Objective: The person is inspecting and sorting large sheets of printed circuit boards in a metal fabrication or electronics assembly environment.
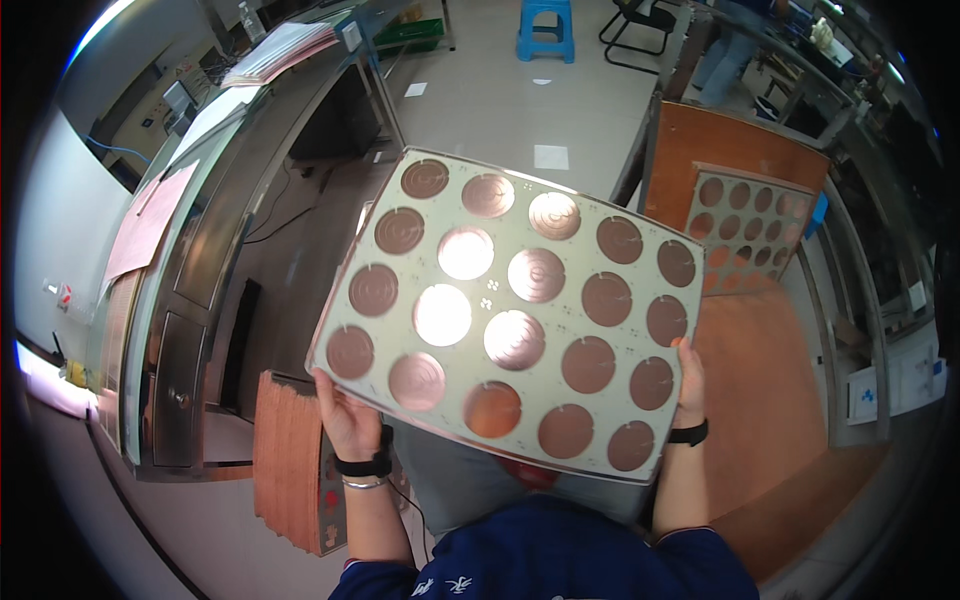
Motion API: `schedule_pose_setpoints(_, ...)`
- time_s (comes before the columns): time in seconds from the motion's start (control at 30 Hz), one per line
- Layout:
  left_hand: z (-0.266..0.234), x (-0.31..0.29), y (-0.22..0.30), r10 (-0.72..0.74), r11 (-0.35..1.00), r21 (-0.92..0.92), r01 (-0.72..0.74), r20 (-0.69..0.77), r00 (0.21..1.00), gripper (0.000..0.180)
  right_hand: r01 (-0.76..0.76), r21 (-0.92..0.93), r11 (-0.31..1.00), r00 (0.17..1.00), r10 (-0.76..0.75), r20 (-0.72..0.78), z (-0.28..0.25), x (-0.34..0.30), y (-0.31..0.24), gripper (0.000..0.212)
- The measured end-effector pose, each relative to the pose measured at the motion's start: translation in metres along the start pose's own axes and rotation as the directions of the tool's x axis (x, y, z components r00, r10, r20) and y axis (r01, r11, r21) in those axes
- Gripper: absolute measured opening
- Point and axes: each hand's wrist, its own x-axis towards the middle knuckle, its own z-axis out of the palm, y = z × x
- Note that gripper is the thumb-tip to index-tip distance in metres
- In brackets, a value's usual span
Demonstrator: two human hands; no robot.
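Observation:
A large pale rectangular circuit board panel (490, 287) with rows of round copper discs is held up in front of me, tilted so its right side sits lower. Some discs near its middle shine brightly with reflected light. My left hand (348, 418) grips the near left corner, its fingers partly hidden beneath the panel. At the right edge, my right hand (691, 385) holds the panel with the thumb on the rim and the other fingers mostly out of sight behind it.
A stack of copper-edged panels (285, 460) stands at lower left, beside a metal desk (180, 380) with papers (150, 220). On my right, a similar panel (750, 230) leans against an orange-brown board (735, 135). Farther off are a blue stool (546, 30), a black chair (640, 25) and another person (728, 60).

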Motion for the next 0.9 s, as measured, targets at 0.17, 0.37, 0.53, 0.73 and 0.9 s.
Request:
schedule_pose_setpoints(0.17, 0.057, -0.056, -0.067, -0.189, 0.971, 0.177, 0.162, 0.153, 0.97, 0.048, 0.004, 0.088, 0.996, 0.999, 0.0, -0.048, 0.045, -0.018, 0.035, 0.024)
schedule_pose_setpoints(0.37, 0.057, -0.047, -0.067, -0.261, 0.951, 0.196, 0.238, 0.103, 0.96, 0.043, 0.003, 0.128, 0.992, 1.0, -0.005, 0.014, 0.054, -0.029, 0.036, 0.036)
schedule_pose_setpoints(0.53, 0.032, -0.031, -0.047, -0.273, 0.94, 0.229, 0.255, 0.05, 0.961, 0.041, 0.103, 0.05, 0.993, 0.993, -0.105, 0.046, 0.027, -0.012, -0.026, 0.051)
schedule_pose_setpoints(0.73, 0.002, -0.033, -0.046, -0.375, 0.896, 0.255, 0.364, -0.007, 0.927, 0.038, 0.065, -0.462, 0.884, 0.998, -0.049, 0.047, 0.033, -0.025, -0.044, 0.043)
schedule_pose_setpoints(0.9, 0.0, -0.035, -0.045, -0.35, 0.901, 0.251, 0.353, -0.061, 0.935, 0.037, 0.012, -0.465, 0.885, 1.0, 0.001, 0.028, 0.037, -0.032, -0.039, 0.034)
